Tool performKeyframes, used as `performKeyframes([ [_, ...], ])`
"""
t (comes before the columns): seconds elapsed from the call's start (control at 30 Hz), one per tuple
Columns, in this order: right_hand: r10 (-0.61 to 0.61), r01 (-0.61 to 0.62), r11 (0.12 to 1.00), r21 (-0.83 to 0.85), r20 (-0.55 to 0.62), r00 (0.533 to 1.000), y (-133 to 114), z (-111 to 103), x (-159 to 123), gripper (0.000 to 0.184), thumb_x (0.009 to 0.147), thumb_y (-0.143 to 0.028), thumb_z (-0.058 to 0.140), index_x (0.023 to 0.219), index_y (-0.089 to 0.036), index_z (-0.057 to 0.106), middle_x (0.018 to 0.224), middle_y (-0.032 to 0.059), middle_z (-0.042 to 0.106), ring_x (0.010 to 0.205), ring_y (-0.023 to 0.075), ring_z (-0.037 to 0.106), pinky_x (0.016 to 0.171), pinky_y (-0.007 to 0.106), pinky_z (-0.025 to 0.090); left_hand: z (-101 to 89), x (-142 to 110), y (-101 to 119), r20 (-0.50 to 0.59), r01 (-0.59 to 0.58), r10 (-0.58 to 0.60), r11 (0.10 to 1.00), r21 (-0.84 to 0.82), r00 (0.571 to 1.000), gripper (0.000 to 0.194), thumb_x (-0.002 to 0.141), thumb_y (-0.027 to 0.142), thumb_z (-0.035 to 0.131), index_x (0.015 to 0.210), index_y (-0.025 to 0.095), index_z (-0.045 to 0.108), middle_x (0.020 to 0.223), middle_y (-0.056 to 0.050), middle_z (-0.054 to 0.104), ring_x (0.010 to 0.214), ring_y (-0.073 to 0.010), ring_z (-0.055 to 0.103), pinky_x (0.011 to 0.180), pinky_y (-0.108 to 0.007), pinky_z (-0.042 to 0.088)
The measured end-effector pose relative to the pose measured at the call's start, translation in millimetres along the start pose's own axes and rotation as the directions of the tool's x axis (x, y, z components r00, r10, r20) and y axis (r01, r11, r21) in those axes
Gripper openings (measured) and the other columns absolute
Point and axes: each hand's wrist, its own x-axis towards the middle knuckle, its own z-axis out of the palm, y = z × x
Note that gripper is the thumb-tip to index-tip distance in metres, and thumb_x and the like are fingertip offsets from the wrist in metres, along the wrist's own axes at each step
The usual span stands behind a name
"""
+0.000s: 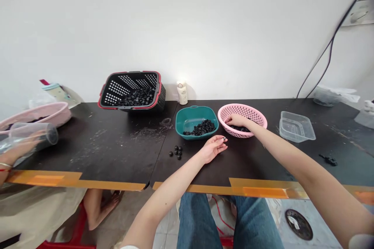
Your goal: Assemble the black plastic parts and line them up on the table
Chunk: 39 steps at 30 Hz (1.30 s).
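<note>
My left hand (pixel 214 149) lies palm up over the dark tabletop, its fingertips pinching a small dark piece (pixel 224 139). My right hand (pixel 236 120) reaches into a pink perforated plastic colander (pixel 251 112), resting on the black round pieces (pixel 241 128) inside it. Beside the colander stands a teal plastic bowl (pixel 196 113) holding a heap of similar black pieces (pixel 202 127). Several more of them (pixel 176 152) sit in a small cluster on the table, to the left of my left hand.
A black basket with a red rim (pixel 131 79) holds more black pieces. A clear plastic tub (pixel 296 126) stands to my right. At far left, a co-worker's hand (pixel 20 151) holds a clear plastic cup (pixel 32 136) near a pink basin (pixel 37 114).
</note>
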Motion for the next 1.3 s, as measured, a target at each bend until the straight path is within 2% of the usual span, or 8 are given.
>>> performKeyframes([
  [0.2,0.0,-0.001,1.0,0.026,0.035,0.999,3.1,-1.9,5.3,0.005,0.063,-0.018,0.066,0.061,-0.017,0.07,0.057,0.0014,0.066,0.051,0.0134,0.057,0.058,0.024,0.046,-1.5,2.5,0.6,-0.002,0.035,-0.035,0.999,0.012,0.999,0.02,0.078,0.025,0.071,0.09,0.012,0.062,0.087,-0.004,0.068,0.064,-0.0065,0.062,0.084,-0.03,0.051],
  [0.4,-0.044,0.047,0.996,0.076,-0.051,0.998,7.5,-8.4,-5.7,0.011,0.065,-0.018,0.065,0.072,-0.02,0.073,0.073,0.004,0.072,0.067,0.0176,0.064,0.066,0.027,0.05,-1.9,3.2,-0.9,0.018,0.044,-0.044,0.999,0.021,0.999,0.023,0.075,0.028,0.073,0.089,0.013,0.063,0.087,-0.005,0.068,0.065,-0.0067,0.061,0.084,-0.031,0.051],
  [0.53,-0.035,0.044,0.995,0.088,-0.103,0.994,8.7,-7.1,-9.8,0.01,0.066,-0.02,0.065,0.072,-0.021,0.073,0.071,0.0043,0.071,0.064,0.0179,0.062,0.066,0.029,0.05,-2.3,3.4,-2.2,0.036,0.035,-0.037,0.998,0.054,0.999,0.023,0.075,0.027,0.074,0.089,0.012,0.063,0.087,-0.004,0.068,0.067,-0.0065,0.061,0.085,-0.03,0.05],
  [0.83,0.012,0.007,0.977,0.213,-0.086,0.996,-16.6,-2.5,0.1,0.014,0.063,-0.031,0.073,0.073,-0.02,0.073,0.051,0.0012,0.064,0.05,0.0164,0.059,0.059,0.029,0.05,-3.5,5.0,-0.4,0.011,0.057,-0.057,0.997,0.05,0.998,0.023,0.074,0.025,0.075,0.089,0.012,0.064,0.085,-0.003,0.068,0.066,-0.0062,0.061,0.088,-0.031,0.048],
  [1.03,0.048,-0.013,0.952,0.306,-0.107,0.993,-21.7,-12.9,-9.6,0.016,0.062,-0.029,0.075,0.073,-0.017,0.074,0.054,0.0031,0.065,0.052,0.0189,0.061,0.058,0.032,0.052,-2.2,5.5,0.1,0.014,0.063,-0.064,0.996,0.058,0.998,0.023,0.073,0.025,0.075,0.088,0.012,0.064,0.085,-0.003,0.067,0.066,-0.0063,0.061,0.089,-0.031,0.047],
  [1.13,0.049,0.003,0.937,0.35,-0.14,0.989,-20.5,-21.0,-21.0,0.017,0.068,-0.029,0.071,0.078,-0.016,0.074,0.062,0.0049,0.069,0.059,0.0188,0.063,0.062,0.032,0.053,-0.9,4.5,0.3,0.011,0.057,-0.058,0.996,0.07,0.998,0.023,0.072,0.026,0.076,0.087,0.012,0.064,0.083,-0.003,0.066,0.065,-0.0062,0.059,0.087,-0.031,0.048],
  [1.2,0.008,0.059,0.892,0.449,-0.147,0.989,-21.8,-23.1,-34.6,0.02,0.073,-0.029,0.067,0.087,-0.017,0.074,0.074,0.0059,0.072,0.068,0.0177,0.065,0.068,0.03,0.054,0.4,2.9,0.5,0.019,0.049,-0.05,0.997,0.063,0.999,0.024,0.072,0.027,0.076,0.086,0.012,0.064,0.082,-0.002,0.066,0.063,-0.0052,0.057,0.083,-0.028,0.048],
  [1.3,-0.072,0.138,0.717,0.684,-0.124,0.99,-29.0,-14.5,-63.7,0.026,0.073,-0.028,0.069,0.097,-0.019,0.072,0.092,0.0054,0.072,0.08,0.0151,0.066,0.08,0.029,0.054,2.6,-0.6,0.7,0.07,0.068,-0.07,0.997,0.022,0.995,0.024,0.072,0.027,0.076,0.087,0.013,0.064,0.083,-0.002,0.065,0.059,-0.0039,0.053,0.075,-0.025,0.049],
])
